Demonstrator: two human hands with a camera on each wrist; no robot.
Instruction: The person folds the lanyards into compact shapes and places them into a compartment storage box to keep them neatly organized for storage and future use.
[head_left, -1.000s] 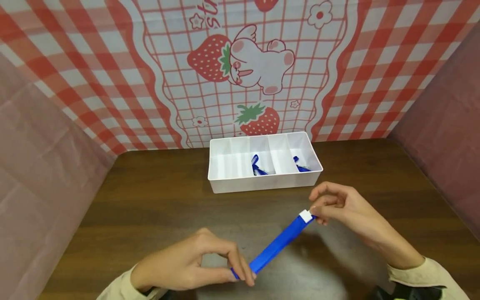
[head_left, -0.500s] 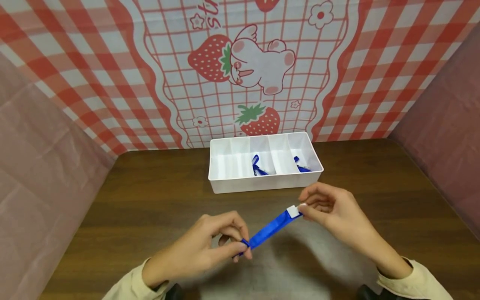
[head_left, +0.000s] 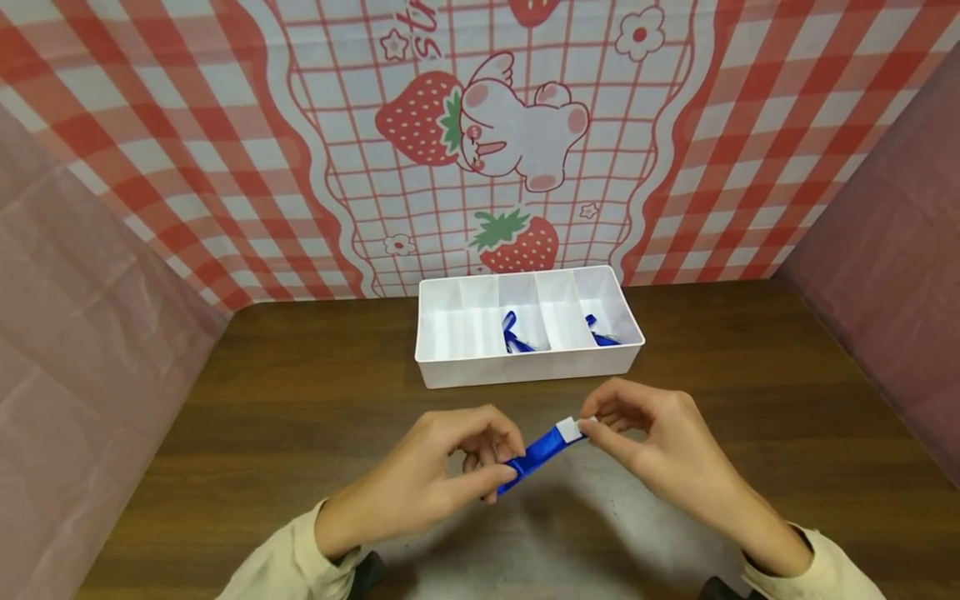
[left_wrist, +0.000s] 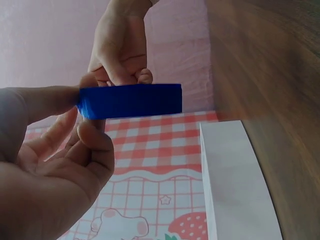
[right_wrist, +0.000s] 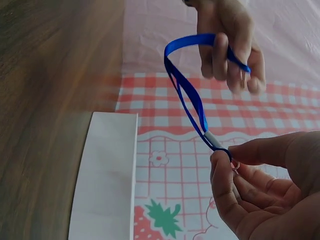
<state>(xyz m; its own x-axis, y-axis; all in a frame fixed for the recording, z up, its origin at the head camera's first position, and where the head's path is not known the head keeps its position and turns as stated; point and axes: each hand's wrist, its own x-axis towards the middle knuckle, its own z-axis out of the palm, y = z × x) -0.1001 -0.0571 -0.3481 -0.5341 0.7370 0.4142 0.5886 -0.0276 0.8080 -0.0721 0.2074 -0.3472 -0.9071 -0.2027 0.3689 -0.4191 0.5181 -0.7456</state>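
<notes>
A blue lanyard strap (head_left: 543,451) is stretched between my two hands in the head view. Its white crimp (head_left: 568,429) lies at the right end, just beside the right fingertips. My left hand (head_left: 431,471) pinches the folded left end between thumb and fingers. With thumb and index finger, my right hand (head_left: 675,450) pinches the end past the crimp, where the right wrist view shows a small metal ring (right_wrist: 236,165). There the strap (right_wrist: 187,87) bends in a loop up to the left hand (right_wrist: 231,40). In the left wrist view a flat blue fold (left_wrist: 132,101) juts from the left fingers.
A white divided box (head_left: 528,367) stands beyond the hands, near the patterned cloth backdrop (head_left: 300,200). One blue strap (head_left: 517,343) lies in its middle compartment and another blue piece (head_left: 604,339) in the rightmost one. Pink cloth walls (head_left: 97,350) flank the wooden table (head_left: 285,392).
My left hand has moved up and right, and my right hand left, so they are closer. The visible span of strap has shortened as its left end is folded over. The box stays put.
</notes>
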